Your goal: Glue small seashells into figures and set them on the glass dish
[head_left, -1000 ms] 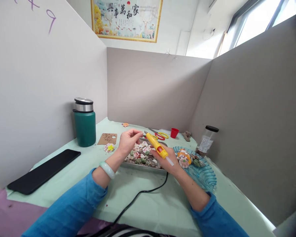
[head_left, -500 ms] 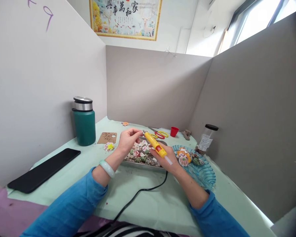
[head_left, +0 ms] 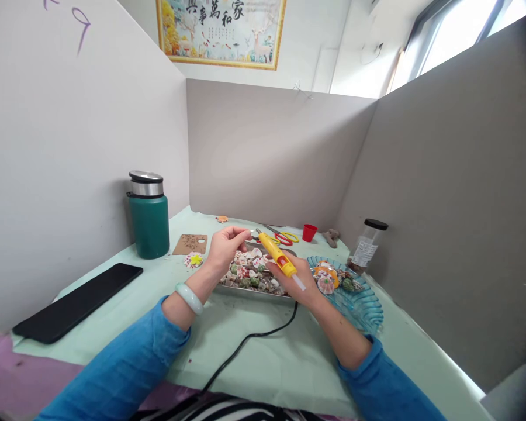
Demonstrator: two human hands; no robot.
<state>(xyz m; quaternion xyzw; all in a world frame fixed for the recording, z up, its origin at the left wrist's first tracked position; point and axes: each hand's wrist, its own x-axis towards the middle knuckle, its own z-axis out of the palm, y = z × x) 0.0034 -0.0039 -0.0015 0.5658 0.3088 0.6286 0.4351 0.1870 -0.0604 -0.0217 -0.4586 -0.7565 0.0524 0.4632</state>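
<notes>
My right hand is wrapped round a yellow hot glue gun with a clear glue stick poking out of its back end. Its nozzle points up and left, close to the fingertips of my left hand. Thumb and forefinger of that left hand pinch a small whitish piece, too small to name for certain. Below both hands is a metal tray full of shells and small stones, partly hidden by my right hand. A black cord runs from under the right hand toward me.
A blue fluted plate with shell pieces lies at right, beside a black-lidded jar. Scissors and a red cup sit behind. At left are a green bottle, brown card, shell flower and black slab.
The glue gun's nozzle has drawn slightly away from the left fingertips, and the small whitish piece shows more between them. The head view has shifted a little.
</notes>
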